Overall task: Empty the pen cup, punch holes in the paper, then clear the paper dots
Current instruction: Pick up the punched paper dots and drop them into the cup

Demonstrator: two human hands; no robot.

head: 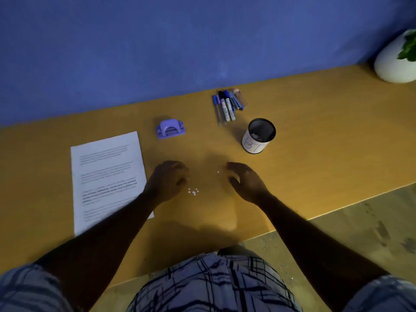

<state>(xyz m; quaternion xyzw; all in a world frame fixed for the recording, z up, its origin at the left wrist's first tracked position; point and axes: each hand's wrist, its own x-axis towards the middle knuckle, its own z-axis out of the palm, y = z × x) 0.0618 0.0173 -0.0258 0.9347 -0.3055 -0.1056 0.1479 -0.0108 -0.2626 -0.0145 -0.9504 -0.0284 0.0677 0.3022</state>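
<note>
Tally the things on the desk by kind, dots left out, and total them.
Paper: 1
Hole punch: 1
Pen cup: 1
Pens and markers: about 7, since the pile overlaps
Plant pot: 1
Total: about 11

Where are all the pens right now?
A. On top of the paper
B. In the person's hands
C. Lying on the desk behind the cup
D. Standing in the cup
C: the pens lie in a bunch on the desk, behind the cup, apart from the paper; neither hand holds any.
</note>
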